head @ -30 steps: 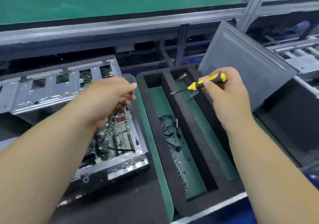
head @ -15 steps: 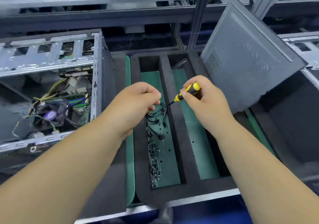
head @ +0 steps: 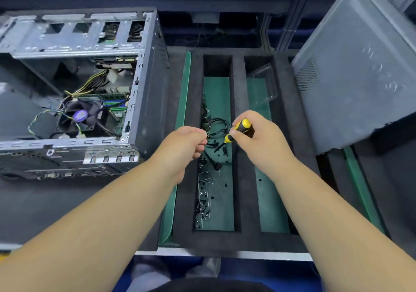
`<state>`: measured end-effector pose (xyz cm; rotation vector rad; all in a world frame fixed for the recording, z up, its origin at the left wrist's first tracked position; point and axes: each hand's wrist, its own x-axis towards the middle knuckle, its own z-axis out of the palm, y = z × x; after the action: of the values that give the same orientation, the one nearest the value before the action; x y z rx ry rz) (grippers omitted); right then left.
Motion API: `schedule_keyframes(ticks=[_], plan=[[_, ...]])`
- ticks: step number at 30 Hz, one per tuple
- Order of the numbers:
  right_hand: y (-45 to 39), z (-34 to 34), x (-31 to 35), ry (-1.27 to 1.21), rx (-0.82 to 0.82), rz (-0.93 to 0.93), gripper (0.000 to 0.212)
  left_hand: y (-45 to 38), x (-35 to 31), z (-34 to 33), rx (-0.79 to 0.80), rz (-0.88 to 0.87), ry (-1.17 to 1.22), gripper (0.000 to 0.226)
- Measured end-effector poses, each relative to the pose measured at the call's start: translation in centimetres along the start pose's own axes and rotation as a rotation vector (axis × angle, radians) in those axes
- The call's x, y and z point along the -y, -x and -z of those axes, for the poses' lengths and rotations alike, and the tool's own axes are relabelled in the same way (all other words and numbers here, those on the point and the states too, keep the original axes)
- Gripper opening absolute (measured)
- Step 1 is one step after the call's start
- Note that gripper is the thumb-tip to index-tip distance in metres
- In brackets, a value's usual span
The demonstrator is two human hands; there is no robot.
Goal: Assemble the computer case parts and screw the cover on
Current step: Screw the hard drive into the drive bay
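Gripping a screwdriver (head: 239, 130) tip-down over the tray (head: 238, 237), right hand (head: 258, 138) faces the pinched left hand (head: 184, 147), maybe on a screw, case (head: 90, 102) left of both, cover (head: 360, 71) right.

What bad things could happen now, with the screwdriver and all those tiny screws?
1. The left hand looks pinched shut over the left slot of the foam tray, maybe on a tiny screw; it could drop among the cables and screws there.
2. The right hand points the screwdriver tip toward the left fingers; it might poke them.
3. The cover panel leans tilted at the right; a bump could tip it.
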<state>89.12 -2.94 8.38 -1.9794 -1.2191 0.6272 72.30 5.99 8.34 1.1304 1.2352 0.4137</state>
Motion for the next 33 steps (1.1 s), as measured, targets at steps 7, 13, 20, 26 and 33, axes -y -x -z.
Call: schedule_keyframes(ticks=[7,13,20,26,33], plan=[[0.3,-1.9,-0.4,0.072,0.109,0.029,0.006,-0.6,1.9,0.5,-0.068,0.087,0.018,0.008],[0.5,-3.4,-1.3,0.149,0.145,0.050,0.008,-1.4,3.1,1.0,-0.106,0.126,0.007,0.013],[0.3,-4.9,-1.6,0.176,0.129,0.081,0.009,-2.3,3.7,1.2,-0.100,0.137,-0.017,0.014],[0.8,-4.9,-2.0,0.180,0.135,0.061,0.010,-2.3,4.2,1.4,-0.083,0.122,-0.021,0.018],[1.6,-3.6,-2.6,0.131,0.093,0.009,0.008,-2.3,4.2,1.6,-0.047,0.123,-0.042,0.020]])
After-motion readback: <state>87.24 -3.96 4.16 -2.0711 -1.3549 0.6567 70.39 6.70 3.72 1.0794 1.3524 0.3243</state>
